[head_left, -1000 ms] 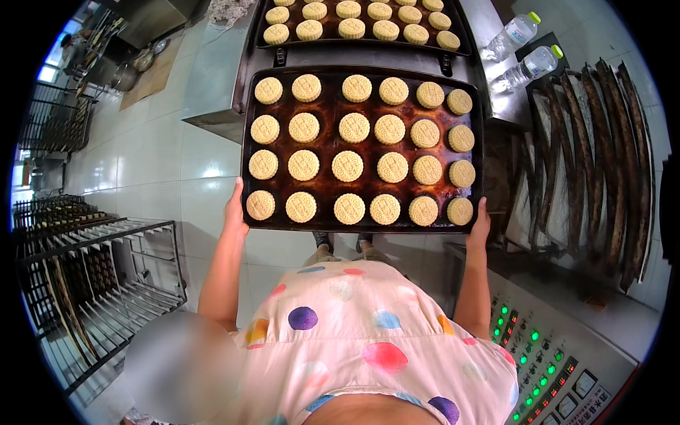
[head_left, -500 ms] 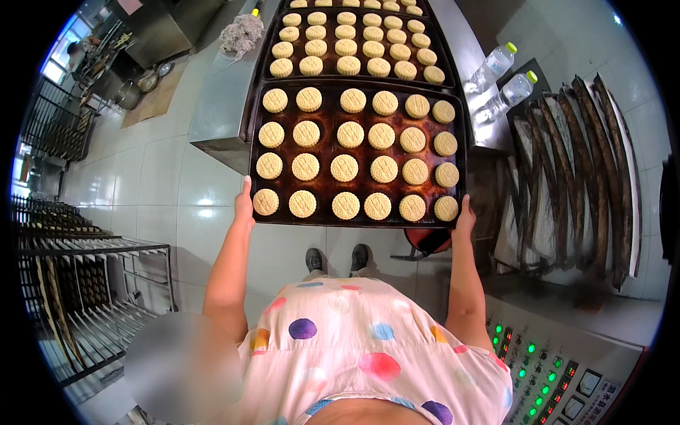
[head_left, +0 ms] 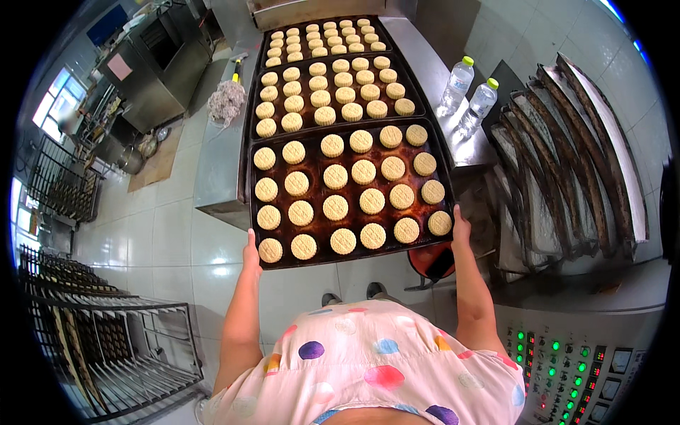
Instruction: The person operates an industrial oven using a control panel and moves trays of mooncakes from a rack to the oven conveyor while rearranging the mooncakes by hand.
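So both hands are on the tray [head_left: 347, 195] right now, left hand [head_left: 251, 253] at the near-left corner and right hand [head_left: 460, 228] at the near-right one, fingers closed around the rim and mostly tucked under it, so only the thumbs really show. The tray's dark, loaded with rows of round cookies [head_left: 335, 207], held out level over the tiled floor [head_left: 177, 241], its far edge just at the steel tabletop [head_left: 219, 163]. I'd say the trick here is keeping it dead flat and both sides even, since those cookies would slide easily. Farther along the tabletop sit two more full trays [head_left: 329, 88], with two water bottles [head_left: 467, 95] off to the right.
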### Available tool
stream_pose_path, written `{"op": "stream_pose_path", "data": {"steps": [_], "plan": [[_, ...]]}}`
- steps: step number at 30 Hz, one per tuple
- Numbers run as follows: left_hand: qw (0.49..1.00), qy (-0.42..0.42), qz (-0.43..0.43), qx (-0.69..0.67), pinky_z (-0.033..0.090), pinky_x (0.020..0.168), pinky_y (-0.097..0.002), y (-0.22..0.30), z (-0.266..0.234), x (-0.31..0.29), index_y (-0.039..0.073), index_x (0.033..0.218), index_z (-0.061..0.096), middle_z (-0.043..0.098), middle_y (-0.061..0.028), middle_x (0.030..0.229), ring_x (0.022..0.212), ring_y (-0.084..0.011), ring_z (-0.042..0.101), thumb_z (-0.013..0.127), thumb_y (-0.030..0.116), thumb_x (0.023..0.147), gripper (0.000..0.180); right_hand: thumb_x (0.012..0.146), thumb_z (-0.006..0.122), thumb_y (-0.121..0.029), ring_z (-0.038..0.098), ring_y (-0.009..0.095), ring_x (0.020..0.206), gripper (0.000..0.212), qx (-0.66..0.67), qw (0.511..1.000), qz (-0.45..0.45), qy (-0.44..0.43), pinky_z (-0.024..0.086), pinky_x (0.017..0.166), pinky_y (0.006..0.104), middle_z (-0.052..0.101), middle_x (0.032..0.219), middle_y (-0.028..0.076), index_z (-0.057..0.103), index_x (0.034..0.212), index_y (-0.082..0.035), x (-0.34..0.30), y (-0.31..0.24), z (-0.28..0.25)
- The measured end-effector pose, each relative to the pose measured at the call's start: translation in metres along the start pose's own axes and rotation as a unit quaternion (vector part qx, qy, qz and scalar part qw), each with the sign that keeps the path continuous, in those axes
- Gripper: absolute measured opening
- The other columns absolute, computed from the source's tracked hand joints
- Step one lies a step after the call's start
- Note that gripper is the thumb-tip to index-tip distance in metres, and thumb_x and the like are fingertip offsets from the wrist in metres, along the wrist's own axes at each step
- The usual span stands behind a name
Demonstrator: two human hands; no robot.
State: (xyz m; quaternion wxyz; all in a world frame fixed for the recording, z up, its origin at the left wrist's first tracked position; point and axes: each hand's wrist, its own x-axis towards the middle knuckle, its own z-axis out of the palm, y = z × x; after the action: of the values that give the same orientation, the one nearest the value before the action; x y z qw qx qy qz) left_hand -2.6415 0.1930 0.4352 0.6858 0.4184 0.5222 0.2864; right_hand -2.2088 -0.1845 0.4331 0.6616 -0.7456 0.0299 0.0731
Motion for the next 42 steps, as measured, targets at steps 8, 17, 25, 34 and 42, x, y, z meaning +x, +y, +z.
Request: {"op": "stream_pose_path", "data": {"steps": [8, 17, 25, 34, 42], "plan": [[0.999, -0.018, -0.027, -0.006, 0.039, 0.099, -0.0389, 0.005, -0.007, -0.012, -0.005, 0.131, 0.041, 0.050, -0.0151, 0.129, 0.116, -0.0241, 0.051, 0.046, 0.061, 0.088, 0.079, 0.088, 0.056, -0.048, 0.056, 0.020, 0.097, 0.064, -0.007, 0.999, 0.015, -0.040, 0.042, 0.089, 0.0319, 0.063, 0.107, 0.017, 0.058, 0.111, 0.012, -0.012, -0.012, -0.010], [0.999, 0.030, 0.013, -0.004, 0.045, 0.090, -0.0353, -0.006, 0.007, -0.002, -0.009, 0.119, 0.052, 0.058, -0.0161, 0.117, 0.104, -0.0223, 0.057, 0.051, 0.061, 0.085, 0.078, 0.089, 0.059, -0.042, 0.058, 0.018, 0.094, 0.056, 0.084, 0.992, 0.055, -0.074, 0.047, 0.084, 0.0327, 0.061, 0.109, 0.011, 0.057, 0.116, 0.007, 0.008, 0.011, -0.013], [0.999, 0.029, 0.000, 0.016, 0.040, 0.095, -0.0392, -0.016, -0.005, 0.007, -0.014, 0.119, 0.050, 0.055, -0.0240, 0.121, 0.114, -0.0293, 0.053, 0.046, 0.069, 0.083, 0.091, 0.087, 0.062, -0.042, 0.053, 0.022, 0.105, 0.061, 0.092, 0.988, 0.087, -0.089, 0.045, 0.091, 0.0373, 0.052, 0.125, 0.009, 0.049, 0.126, 0.003, -0.030, -0.032, -0.001], [0.988, 0.062, 0.018, 0.137, 0.040, 0.093, -0.0430, -0.022, 0.009, 0.011, -0.014, 0.112, 0.055, 0.056, -0.0311, 0.114, 0.112, -0.0402, 0.052, 0.033, 0.074, 0.083, 0.095, 0.087, 0.061, -0.040, 0.047, 0.026, 0.120, 0.064, 0.043, 0.975, -0.146, -0.164, 0.041, 0.099, 0.0456, 0.040, 0.139, 0.006, 0.037, 0.137, -0.008, 0.004, 0.006, 0.003], [0.997, 0.016, -0.014, 0.070, 0.044, 0.081, -0.0439, -0.040, 0.002, 0.022, -0.014, 0.092, 0.062, 0.063, -0.0267, 0.090, 0.091, -0.0344, 0.060, 0.034, 0.078, 0.080, 0.096, 0.086, 0.060, -0.047, 0.049, 0.028, 0.117, 0.066, 0.156, 0.956, 0.147, -0.200, 0.041, 0.098, 0.0464, 0.047, 0.132, 0.008, 0.042, 0.133, -0.005, 0.004, 0.000, -0.016]]}}
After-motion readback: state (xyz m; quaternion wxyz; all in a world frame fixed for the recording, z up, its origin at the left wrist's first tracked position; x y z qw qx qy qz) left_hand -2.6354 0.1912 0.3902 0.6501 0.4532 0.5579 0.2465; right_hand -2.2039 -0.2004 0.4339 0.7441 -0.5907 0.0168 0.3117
